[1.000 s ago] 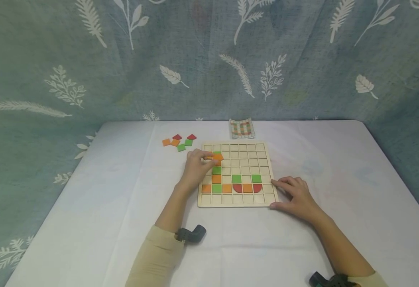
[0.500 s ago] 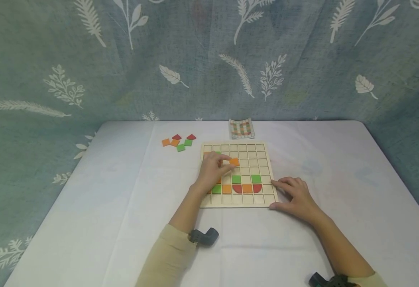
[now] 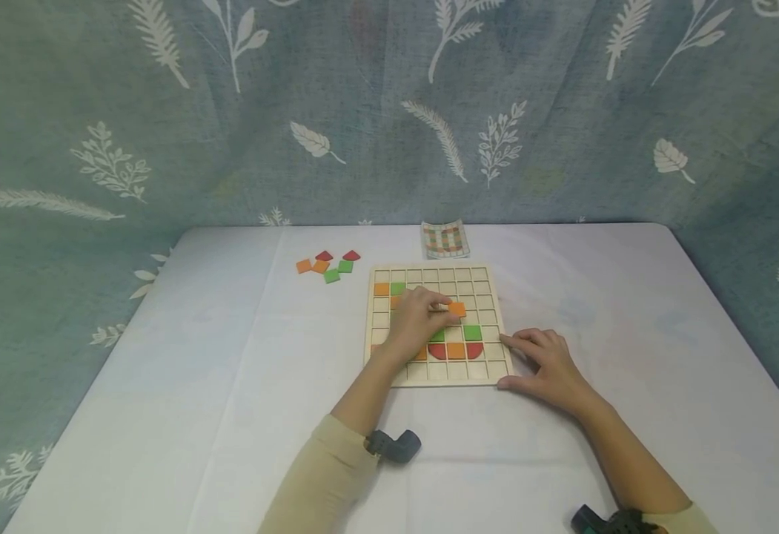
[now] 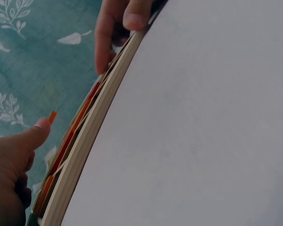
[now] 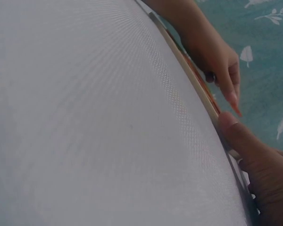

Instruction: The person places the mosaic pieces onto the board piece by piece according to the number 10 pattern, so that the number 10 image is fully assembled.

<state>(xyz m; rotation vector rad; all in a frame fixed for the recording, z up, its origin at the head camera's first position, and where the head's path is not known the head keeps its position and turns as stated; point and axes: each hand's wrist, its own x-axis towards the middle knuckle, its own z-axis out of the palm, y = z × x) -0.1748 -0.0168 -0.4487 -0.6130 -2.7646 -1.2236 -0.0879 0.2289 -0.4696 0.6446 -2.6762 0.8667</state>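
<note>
Across the white counter (image 3: 162, 415), left hand (image 3: 419, 322) pinches 1 orange tile (image 3: 456, 309), seemingly mid-placement, needing alignment next; right hand (image 3: 549, 367), unclenched, touches board (image 3: 456, 370) at 4 o'clock.

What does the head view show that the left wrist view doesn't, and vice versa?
Only the head view: the gridded top of the wooden board, loose red, orange and green pieces to its left, and beige sleeves.

Only the left wrist view: the board's side close up, and the orange square tile edge-on.

Both: the left hand pinching that tile, the right hand touching the board, the leaf-print backdrop and white tablecloth.
</note>
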